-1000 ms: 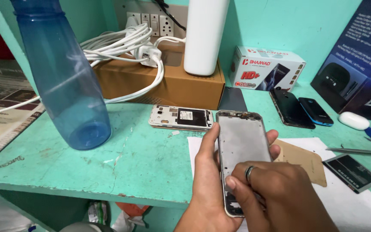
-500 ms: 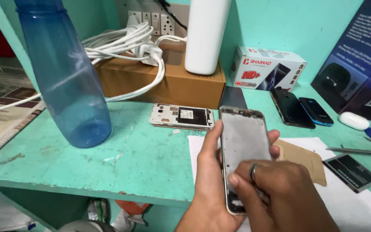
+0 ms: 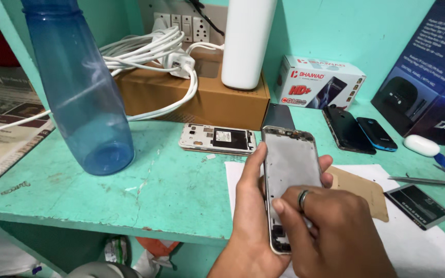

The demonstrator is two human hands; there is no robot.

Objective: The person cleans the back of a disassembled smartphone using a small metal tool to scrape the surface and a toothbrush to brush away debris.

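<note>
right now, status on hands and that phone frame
Left hand grips phone frame. Right hand presses its lower part. Nothing blocking.

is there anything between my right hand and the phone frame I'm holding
Nothing visible. The left hand grips the phone frame from its left side, and the right hand already rests on the frame's lower part, fingers touching it. The battery and brown card lie off to the right.

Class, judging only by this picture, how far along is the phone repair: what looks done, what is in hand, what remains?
Done: the battery lies out on the white paper. In hand: the left hand holds the bare phone frame while the right hand presses its lower part. Left: the opened phone on the table remains uncovered.
</note>
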